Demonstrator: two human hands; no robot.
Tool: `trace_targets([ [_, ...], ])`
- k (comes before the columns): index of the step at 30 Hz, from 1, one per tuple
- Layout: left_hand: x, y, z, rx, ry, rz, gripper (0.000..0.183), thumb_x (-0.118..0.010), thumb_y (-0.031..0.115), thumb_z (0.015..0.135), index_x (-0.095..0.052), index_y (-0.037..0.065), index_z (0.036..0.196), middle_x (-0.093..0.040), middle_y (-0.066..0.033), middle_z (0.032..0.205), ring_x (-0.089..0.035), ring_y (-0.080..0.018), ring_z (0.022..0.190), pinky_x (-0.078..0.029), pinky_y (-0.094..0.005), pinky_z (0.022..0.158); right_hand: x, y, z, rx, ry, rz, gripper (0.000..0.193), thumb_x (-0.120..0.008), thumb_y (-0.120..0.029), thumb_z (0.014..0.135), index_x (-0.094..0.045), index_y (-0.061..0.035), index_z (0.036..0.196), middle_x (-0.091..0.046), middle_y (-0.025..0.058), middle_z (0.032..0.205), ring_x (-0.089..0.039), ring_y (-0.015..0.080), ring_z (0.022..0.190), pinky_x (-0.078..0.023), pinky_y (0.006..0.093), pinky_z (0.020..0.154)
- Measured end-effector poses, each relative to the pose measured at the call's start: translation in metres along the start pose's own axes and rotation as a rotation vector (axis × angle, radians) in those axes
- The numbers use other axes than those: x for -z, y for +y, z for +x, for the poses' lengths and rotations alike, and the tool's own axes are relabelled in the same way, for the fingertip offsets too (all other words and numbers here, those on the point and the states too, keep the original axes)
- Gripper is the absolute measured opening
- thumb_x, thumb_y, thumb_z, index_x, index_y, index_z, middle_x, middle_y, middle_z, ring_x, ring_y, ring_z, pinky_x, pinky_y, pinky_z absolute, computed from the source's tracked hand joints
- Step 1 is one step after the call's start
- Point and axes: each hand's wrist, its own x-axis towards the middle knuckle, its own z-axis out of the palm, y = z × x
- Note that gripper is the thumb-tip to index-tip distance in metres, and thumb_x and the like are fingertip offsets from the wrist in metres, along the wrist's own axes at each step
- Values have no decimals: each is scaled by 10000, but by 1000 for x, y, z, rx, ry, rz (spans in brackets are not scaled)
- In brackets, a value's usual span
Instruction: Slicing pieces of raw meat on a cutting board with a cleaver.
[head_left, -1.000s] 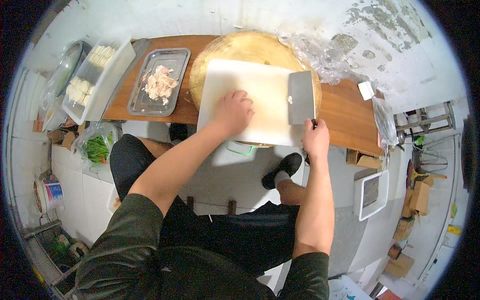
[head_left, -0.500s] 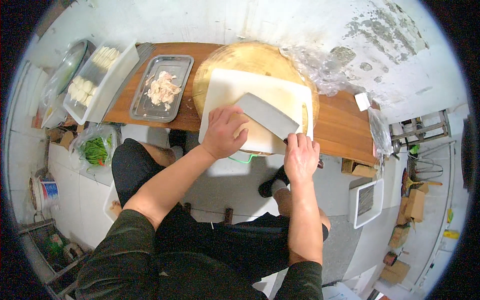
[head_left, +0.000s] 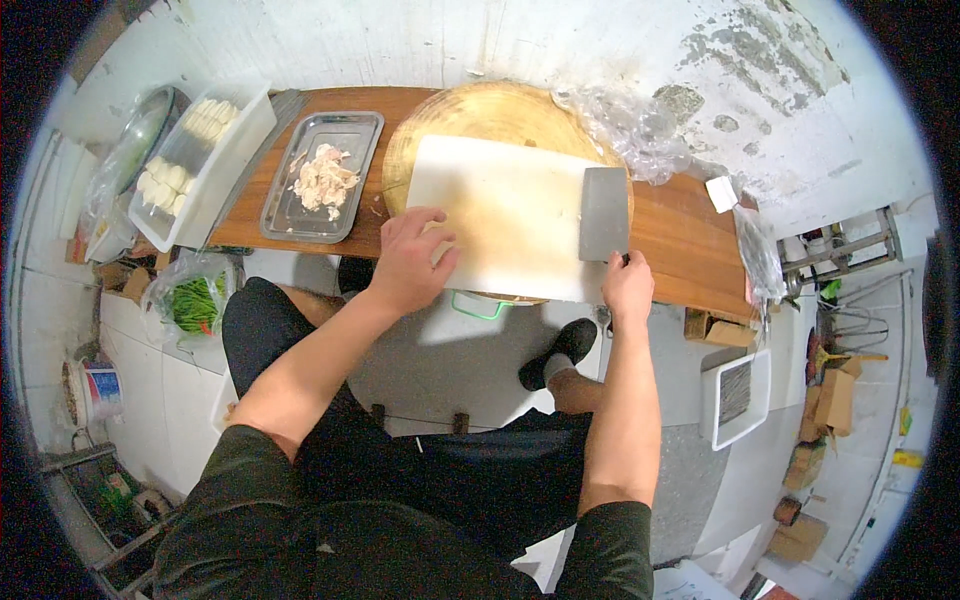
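A white cutting board (head_left: 505, 215) lies on a round wooden chopping block (head_left: 490, 105). My right hand (head_left: 628, 288) is closed round the dark handle of a cleaver (head_left: 604, 215). Its broad grey blade lies along the board's right edge, pointing away from me. At the board's left edge, my left hand (head_left: 412, 262) has its fingers apart and holds nothing; its fingertips seem to touch the board. To the left, a clear tray (head_left: 277, 218) carries a heap of pale pinkish chopped meat (head_left: 326, 182).
The wooden table (head_left: 670, 235) runs along the wall. At its left end stands a white bin (head_left: 237, 150) of pale rounded pieces. Crumpled clear plastic (head_left: 640, 130) lies behind the block. A bag of green vegetables (head_left: 195, 303) is lower left; a white basin (head_left: 738, 400) stands lower right.
The cleaver has moved right to the board's edge and turned from slanting to nearly straight away from me. My left hand has shifted left and slightly nearer.
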Motion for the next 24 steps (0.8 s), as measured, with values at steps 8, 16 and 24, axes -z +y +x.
trace_targets([
  [8, 57, -6, 16, 42, 10, -122, 150, -752, 182, 846, -707, 70, 935, -642, -106, 1182, -575, -319, 1147, -415, -444, 1002, -17, -33, -25, 73, -15, -138, 410, -610, -370, 949, -702, -40, 1175, -717, 258, 1083, -684, 446, 1044, -546, 532, 917],
  [16, 99, -29, 44, 97, 174, -270, 180, -732, 187, 904, -710, 20, 968, -666, -134, 1149, -618, -298, 1098, -476, -399, 984, -1, -16, -7, 106, 75, -108, 365, -594, -330, 960, -708, -16, 1109, -714, 270, 1052, -682, 458, 1028, -541, 533, 901],
  [24, 119, -54, 52, 369, 312, -497, 180, -701, 175, 952, -704, 5, 1011, -674, -107, 1164, -636, -232, 1095, -484, -342, 975, -29, -32, -22, 87, -23, -57, 355, -641, -344, 942, -709, 3, 986, -711, 279, 941, -687, 476, 955, -555, 523, 839],
])
